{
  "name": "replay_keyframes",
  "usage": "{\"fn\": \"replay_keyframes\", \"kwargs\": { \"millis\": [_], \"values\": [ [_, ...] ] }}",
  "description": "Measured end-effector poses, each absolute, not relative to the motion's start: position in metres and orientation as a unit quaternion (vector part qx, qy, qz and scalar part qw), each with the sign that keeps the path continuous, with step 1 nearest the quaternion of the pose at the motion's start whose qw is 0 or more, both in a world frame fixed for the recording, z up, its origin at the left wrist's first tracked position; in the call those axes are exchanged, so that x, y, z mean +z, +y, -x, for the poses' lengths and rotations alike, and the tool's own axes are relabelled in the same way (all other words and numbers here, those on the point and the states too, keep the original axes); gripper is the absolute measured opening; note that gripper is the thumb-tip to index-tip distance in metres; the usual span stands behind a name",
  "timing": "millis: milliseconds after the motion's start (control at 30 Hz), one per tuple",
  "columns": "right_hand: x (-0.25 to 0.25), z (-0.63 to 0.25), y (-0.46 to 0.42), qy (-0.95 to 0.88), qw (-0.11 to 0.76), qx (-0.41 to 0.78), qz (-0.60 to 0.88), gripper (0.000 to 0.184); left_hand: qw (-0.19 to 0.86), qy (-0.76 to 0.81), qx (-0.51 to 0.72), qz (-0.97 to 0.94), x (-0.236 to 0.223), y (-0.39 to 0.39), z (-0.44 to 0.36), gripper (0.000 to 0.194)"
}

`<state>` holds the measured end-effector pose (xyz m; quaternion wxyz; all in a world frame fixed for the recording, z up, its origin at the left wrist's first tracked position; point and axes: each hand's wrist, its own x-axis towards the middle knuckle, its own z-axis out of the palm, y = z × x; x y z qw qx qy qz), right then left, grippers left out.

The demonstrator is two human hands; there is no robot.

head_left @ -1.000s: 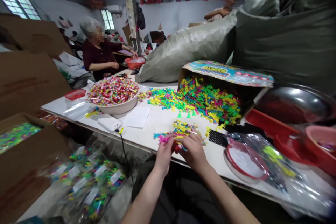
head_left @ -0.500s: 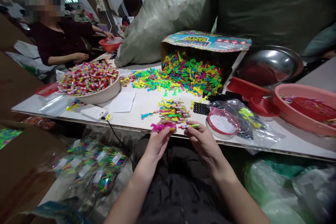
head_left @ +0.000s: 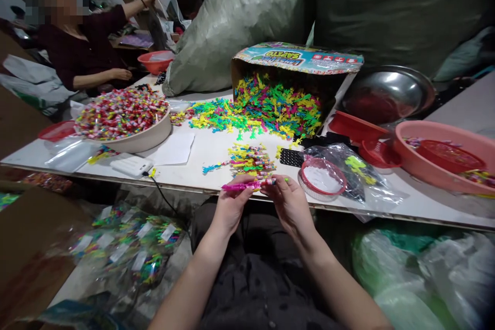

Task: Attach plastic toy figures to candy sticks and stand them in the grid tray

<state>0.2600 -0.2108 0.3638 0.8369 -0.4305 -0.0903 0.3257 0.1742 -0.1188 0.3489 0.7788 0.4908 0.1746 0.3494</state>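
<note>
My left hand (head_left: 231, 207) is closed around a bright pink plastic figure (head_left: 236, 186); a bit of yellow shows beside it. In my right hand (head_left: 291, 202) the fingers pinch a small tube (head_left: 268, 182) with red and white on it, its end at the pink piece. Whether the two are joined I cannot tell. Just beyond my hands lies a stack of colourful figures with tubes (head_left: 251, 160), and a blue one (head_left: 212, 168) sticks out to the left. Loose plastic figures (head_left: 216, 113) spill from an open printed carton (head_left: 297, 59) behind.
A cream basin (head_left: 149, 141) heaped with small tubes stands at left, near a white power bank (head_left: 131, 166) with a cable. Rightward are a red-rimmed dish (head_left: 323, 178), clear plastic bags and a pink basin (head_left: 410, 165). Large sacks (head_left: 240, 26) stand behind. A co-worker (head_left: 88, 46) sits at left.
My hands have come closer together, bringing the tube up to the pink figure. The co-worker's arm has risen from the red bowl. My view has shifted slightly.
</note>
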Motion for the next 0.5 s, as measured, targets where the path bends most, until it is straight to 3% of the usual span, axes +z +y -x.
{"fn": "replay_keyframes", "kwargs": {
  "millis": [500],
  "values": [
    [0.3687, -0.2563, -0.2045, -0.03, 0.825, 0.393, 0.406, 0.032, 0.653, 0.132, 0.39, -0.635, 0.3477, -0.1134, -0.1695, 0.013]
  ]
}}
